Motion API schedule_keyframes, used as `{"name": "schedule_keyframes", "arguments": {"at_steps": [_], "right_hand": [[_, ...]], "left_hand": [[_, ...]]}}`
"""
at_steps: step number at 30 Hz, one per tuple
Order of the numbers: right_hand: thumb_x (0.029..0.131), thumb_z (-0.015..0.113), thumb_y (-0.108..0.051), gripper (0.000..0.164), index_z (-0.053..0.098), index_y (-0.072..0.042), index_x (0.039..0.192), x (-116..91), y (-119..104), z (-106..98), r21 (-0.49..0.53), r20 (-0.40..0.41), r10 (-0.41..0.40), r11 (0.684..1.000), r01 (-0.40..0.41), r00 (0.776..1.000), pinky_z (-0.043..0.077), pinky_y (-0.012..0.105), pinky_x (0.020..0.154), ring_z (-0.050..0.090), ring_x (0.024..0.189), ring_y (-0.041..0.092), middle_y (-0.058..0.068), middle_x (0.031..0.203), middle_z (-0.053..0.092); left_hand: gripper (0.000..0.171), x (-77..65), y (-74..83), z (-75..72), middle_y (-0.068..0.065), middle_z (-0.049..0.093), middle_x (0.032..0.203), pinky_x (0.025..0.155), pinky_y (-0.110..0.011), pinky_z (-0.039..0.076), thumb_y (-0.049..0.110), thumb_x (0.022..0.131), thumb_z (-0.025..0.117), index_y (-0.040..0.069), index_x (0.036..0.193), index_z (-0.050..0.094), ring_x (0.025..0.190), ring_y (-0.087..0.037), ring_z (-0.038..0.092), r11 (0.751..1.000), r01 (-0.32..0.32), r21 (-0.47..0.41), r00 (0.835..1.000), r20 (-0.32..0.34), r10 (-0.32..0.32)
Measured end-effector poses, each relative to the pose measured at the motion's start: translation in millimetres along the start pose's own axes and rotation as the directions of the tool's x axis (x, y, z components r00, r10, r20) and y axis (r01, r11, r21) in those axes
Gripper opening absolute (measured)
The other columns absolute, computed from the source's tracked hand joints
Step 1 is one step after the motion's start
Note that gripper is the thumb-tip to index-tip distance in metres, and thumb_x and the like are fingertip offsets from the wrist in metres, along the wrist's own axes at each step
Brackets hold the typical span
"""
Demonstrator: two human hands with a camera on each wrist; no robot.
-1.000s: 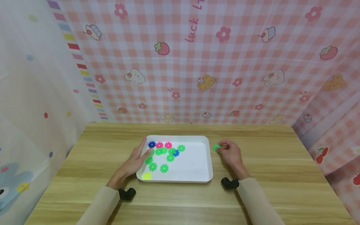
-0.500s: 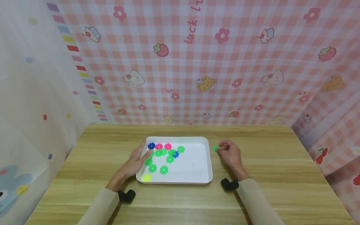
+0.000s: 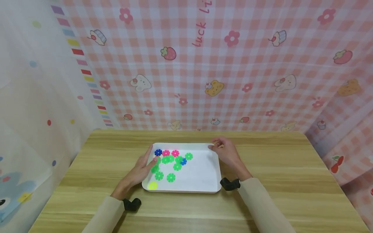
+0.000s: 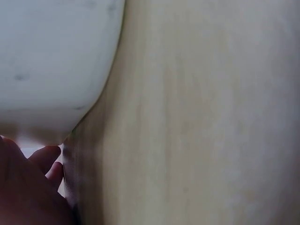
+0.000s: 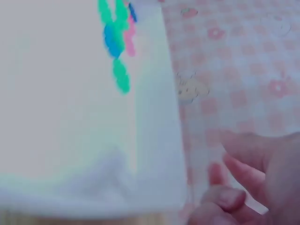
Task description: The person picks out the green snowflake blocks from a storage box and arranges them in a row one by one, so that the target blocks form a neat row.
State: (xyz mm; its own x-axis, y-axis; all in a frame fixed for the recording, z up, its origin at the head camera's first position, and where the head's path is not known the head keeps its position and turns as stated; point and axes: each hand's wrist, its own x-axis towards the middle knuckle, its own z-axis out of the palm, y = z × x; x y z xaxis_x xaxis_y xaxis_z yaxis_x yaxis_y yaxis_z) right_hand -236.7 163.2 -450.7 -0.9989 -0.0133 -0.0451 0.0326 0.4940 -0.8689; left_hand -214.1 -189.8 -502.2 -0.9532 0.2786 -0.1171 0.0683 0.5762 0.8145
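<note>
A shallow white tray [image 3: 201, 171] lies on the wooden table, with flower-shaped plastic discs gathered in its left half. Most are green [image 3: 171, 177]; others are pink [image 3: 175, 153], dark blue [image 3: 158, 152], lighter blue [image 3: 183, 161] and yellow [image 3: 152, 185]. My left hand [image 3: 139, 171] grips the tray's left side, thumb over the rim and fingers along the outside. At the far right corner is my right hand [image 3: 228, 153], fingers bent and fingertips right at the rim. No disc shows in my right hand [image 5: 243, 178] in either view; I cannot tell whether it holds one.
The wooden table [image 3: 279, 168] extends on both sides of the tray. Behind it hangs a pink checked curtain [image 3: 192, 71], and a white dotted curtain [image 3: 49, 97] hangs at the left. Each wrist carries a black camera mount [image 3: 230, 184].
My right hand has moved left and away from me, from beside the tray to its far right corner. The green disc in its fingers earlier is out of sight. My left hand keeps its grip.
</note>
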Motion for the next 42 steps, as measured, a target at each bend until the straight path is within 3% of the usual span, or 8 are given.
{"name": "schedule_keyframes", "arguments": {"at_steps": [3,6,10,14,20,32,42], "right_hand": [[0.091,0.072,-0.021,0.028,0.067,-0.007,0.115,4,-15,8,-0.038,0.13,0.009,0.999,-0.004,0.991,0.043,0.028,0.063,0.054,0.081,0.021,0.007,0.095,0.061],[0.09,0.073,-0.02,0.03,0.068,-0.006,0.116,9,-22,19,-0.069,0.249,-0.001,0.997,0.019,0.969,0.043,0.029,0.063,0.054,0.081,0.02,0.007,0.095,0.062],[0.089,0.074,-0.02,0.029,0.068,-0.009,0.115,15,-22,35,-0.084,0.314,0.034,0.996,-0.008,0.949,0.044,0.027,0.058,0.055,0.074,0.02,0.006,0.095,0.062],[0.089,0.074,-0.019,0.028,0.068,-0.012,0.116,19,-20,48,-0.104,0.322,0.089,0.993,-0.059,0.942,0.044,0.026,0.051,0.052,0.063,0.019,0.007,0.093,0.06],[0.089,0.074,-0.016,0.034,0.065,-0.013,0.122,20,-17,61,-0.125,0.349,0.095,0.991,-0.054,0.932,0.042,0.025,0.05,0.047,0.057,0.016,0.007,0.085,0.058],[0.086,0.076,-0.013,0.034,0.068,-0.012,0.119,17,-3,73,-0.136,0.255,0.011,0.99,0.025,0.967,0.041,0.026,0.062,0.051,0.072,0.017,0.004,0.082,0.057],[0.086,0.077,-0.012,0.023,0.072,-0.014,0.108,18,3,77,-0.135,0.185,0.005,0.991,0.02,0.983,0.041,0.027,0.063,0.051,0.073,0.017,0.003,0.083,0.058]], "left_hand": [[0.07,0.2,1.1,-0.9,-0.013,-0.001,0.167,0.115,-0.066,-0.008,0.043,0.107,0.036,0.018,0.161,-0.003,0.15,-0.044,-0.01,1.0,-0.007,0.009,1.0,0.0,0.007],[0.07,0.9,1.3,-1.6,-0.013,-0.001,0.167,0.116,-0.064,-0.01,0.042,0.108,0.035,0.018,0.16,-0.004,0.15,-0.043,-0.01,1.0,-0.009,0.015,1.0,0.003,0.009],[0.071,2.4,0.8,-2.0,-0.013,-0.001,0.167,0.116,-0.065,-0.009,0.043,0.107,0.035,0.019,0.161,-0.004,0.15,-0.043,-0.01,1.0,-0.004,0.015,1.0,0.008,0.004],[0.073,2.8,1.3,-2.7,-0.011,-0.001,0.167,0.115,-0.067,-0.006,0.047,0.106,0.037,0.022,0.161,-0.004,0.15,-0.044,-0.01,1.0,0.006,0.007,1.0,0.007,-0.006],[0.072,2.9,1.3,-4.3,-0.011,0.001,0.167,0.115,-0.069,-0.002,0.046,0.106,0.038,0.021,0.161,-0.003,0.15,-0.044,-0.007,1.0,0.0,0.005,1.0,-0.006,0.0],[0.072,-0.2,-1.5,-0.4,-0.01,0.001,0.167,0.115,-0.068,-0.003,0.045,0.106,0.038,0.021,0.161,-0.002,0.15,-0.042,-0.007,1.0,0.013,0.003,1.0,-0.002,-0.013],[0.075,0.0,-2.4,0.0,-0.008,0.0,0.167,0.117,-0.065,-0.007,0.053,0.104,0.035,0.023,0.161,-0.004,0.151,-0.041,-0.009,1.0,0.008,0.018,1.0,0.003,-0.008]]}}
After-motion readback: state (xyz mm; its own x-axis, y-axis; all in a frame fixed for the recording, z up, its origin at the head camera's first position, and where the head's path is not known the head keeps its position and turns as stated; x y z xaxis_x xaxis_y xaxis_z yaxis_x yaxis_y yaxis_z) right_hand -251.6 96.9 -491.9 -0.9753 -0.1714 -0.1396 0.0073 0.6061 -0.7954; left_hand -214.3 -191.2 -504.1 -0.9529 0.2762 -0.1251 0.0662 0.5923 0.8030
